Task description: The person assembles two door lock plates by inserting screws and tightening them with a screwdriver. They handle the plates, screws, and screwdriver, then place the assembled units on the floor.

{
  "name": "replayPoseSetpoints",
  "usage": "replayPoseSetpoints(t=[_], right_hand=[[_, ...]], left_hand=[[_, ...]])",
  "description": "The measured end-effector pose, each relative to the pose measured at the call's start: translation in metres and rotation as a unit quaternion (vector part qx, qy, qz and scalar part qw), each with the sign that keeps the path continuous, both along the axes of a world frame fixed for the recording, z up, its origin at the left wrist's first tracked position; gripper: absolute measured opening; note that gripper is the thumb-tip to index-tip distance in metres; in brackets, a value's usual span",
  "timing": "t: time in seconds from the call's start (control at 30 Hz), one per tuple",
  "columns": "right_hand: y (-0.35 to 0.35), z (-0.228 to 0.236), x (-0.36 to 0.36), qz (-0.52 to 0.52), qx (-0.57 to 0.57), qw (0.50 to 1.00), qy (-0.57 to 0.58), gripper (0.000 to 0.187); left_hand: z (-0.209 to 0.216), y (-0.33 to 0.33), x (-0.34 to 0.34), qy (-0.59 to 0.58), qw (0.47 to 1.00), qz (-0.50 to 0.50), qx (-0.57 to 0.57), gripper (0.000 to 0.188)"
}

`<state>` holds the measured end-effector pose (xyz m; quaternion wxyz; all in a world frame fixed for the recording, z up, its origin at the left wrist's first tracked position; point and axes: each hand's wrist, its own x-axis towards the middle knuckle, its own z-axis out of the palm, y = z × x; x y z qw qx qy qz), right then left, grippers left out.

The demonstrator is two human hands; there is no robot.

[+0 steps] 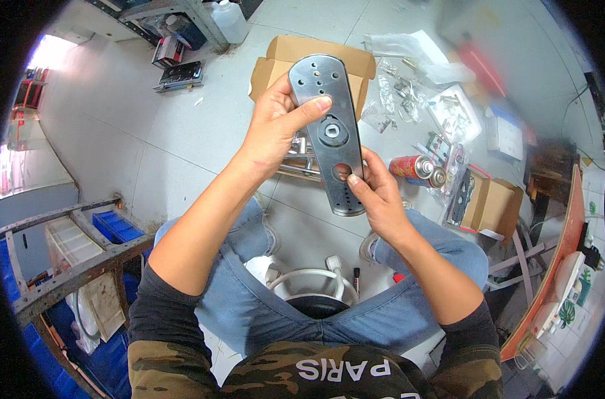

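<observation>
Both hands hold up a long grey metal door handle plate with rounded ends. Several small holes dot it, a round hub with a square hole sits mid-plate, and a larger round hole lies lower down. My left hand grips its upper left edge, thumb across the face. Around the lower right side closes my right hand, its thumb beside the larger hole. Behind the plate an open cardboard box stands on the floor, and shiny metal bars show partly at its near side.
Right of the box lie clear plastic bags of small parts, a red spray can and a smaller open carton. A metal frame rack stands at left. Between my feet are a white stool base and a black marker.
</observation>
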<state>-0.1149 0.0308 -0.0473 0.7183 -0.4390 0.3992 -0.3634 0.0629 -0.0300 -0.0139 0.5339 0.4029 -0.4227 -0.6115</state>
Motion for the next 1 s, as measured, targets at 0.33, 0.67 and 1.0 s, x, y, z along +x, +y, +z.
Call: replayPoseSetpoints(t=[0.33,0.67,1.0], right_hand=[[0.001,-0.005,0.003,0.005,0.040,0.999,-0.007,0.045],[-0.005,0.010,-0.003,-0.087,0.104,0.990,-0.031,0.045],[-0.019,0.021,-0.029,-0.178,0.148,0.973,-0.005,0.046]], left_hand=[[-0.005,-0.004,0.000,-0.038,0.998,0.014,0.046,0.033],[-0.050,-0.025,0.019,-0.196,0.980,-0.008,0.012,0.041],[-0.281,0.008,0.015,-0.767,0.600,-0.217,0.069,0.033]])
